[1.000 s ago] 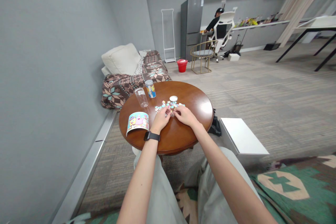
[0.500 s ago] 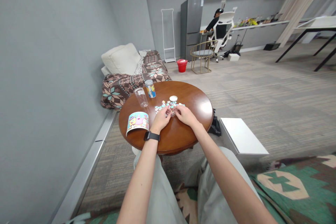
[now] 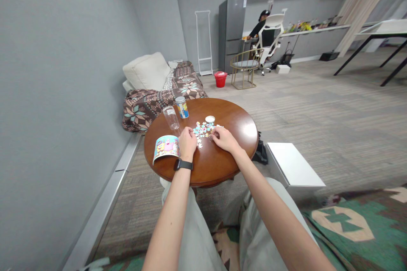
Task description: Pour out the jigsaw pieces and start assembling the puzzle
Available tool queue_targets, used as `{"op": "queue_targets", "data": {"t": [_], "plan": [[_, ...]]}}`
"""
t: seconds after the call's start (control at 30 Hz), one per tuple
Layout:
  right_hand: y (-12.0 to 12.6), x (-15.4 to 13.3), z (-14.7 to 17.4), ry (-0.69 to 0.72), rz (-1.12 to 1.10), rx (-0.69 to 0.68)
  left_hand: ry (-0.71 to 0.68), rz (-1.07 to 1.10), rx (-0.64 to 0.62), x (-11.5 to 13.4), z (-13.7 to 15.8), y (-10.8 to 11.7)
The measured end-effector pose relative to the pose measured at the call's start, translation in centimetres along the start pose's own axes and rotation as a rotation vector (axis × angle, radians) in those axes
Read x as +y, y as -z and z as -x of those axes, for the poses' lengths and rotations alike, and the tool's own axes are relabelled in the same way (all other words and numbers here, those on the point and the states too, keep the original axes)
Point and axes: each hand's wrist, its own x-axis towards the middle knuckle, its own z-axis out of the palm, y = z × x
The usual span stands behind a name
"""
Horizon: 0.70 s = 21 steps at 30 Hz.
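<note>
Loose jigsaw puzzle pieces (image 3: 202, 128), small and pastel-coloured, lie heaped on a round brown wooden table (image 3: 219, 165). My left hand (image 3: 188, 140), with a black watch on its wrist, rests at the left edge of the heap. Its fingers are curled together; whatever they hold is hidden. On the right side of the heap is my right hand (image 3: 224, 139), thumb and fingers pinched low over the pieces, with anything between them too small to name. A curved picture sheet (image 3: 165, 147) with cartoon figures stands just left of my left hand.
A clear jar (image 3: 171, 118), a printed can (image 3: 182, 108) and a round lid (image 3: 210, 119) stand behind the pieces. A white box (image 3: 294, 165) is right of the table, a covered sofa (image 3: 165, 89) behind it. A person (image 3: 262, 25) sits by the far counter.
My left hand has moved left, away from my right hand, uncovering puzzle pieces between them. My right hand has stayed nearly in place.
</note>
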Motion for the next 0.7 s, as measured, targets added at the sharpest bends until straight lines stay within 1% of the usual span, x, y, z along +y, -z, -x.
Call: {"op": "queue_targets", "data": {"t": [0.07, 0.2, 0.4, 0.57, 0.7], "plan": [[0.0, 0.2, -0.1, 0.004, 0.008, 0.01, 0.057, -0.008, -0.019, 0.1, 0.0, 0.2], [-0.1, 0.4, -0.1, 0.035, 0.014, 0.021, 0.109, -0.019, -0.053, 0.5, 0.1, 0.7], [-0.1, 0.2, 0.0, 0.074, 0.053, -0.019, 0.174, -0.121, -0.058, 1.1, 0.3, 1.2], [-0.1, 0.1, -0.1, 0.095, 0.084, -0.067, 0.191, -0.166, -0.034, 1.4, 0.3, 1.3], [-0.2, 0.3, -0.1, 0.036, 0.113, -0.03, 0.182, -0.157, -0.035, 1.3, 0.3, 1.3]]}}
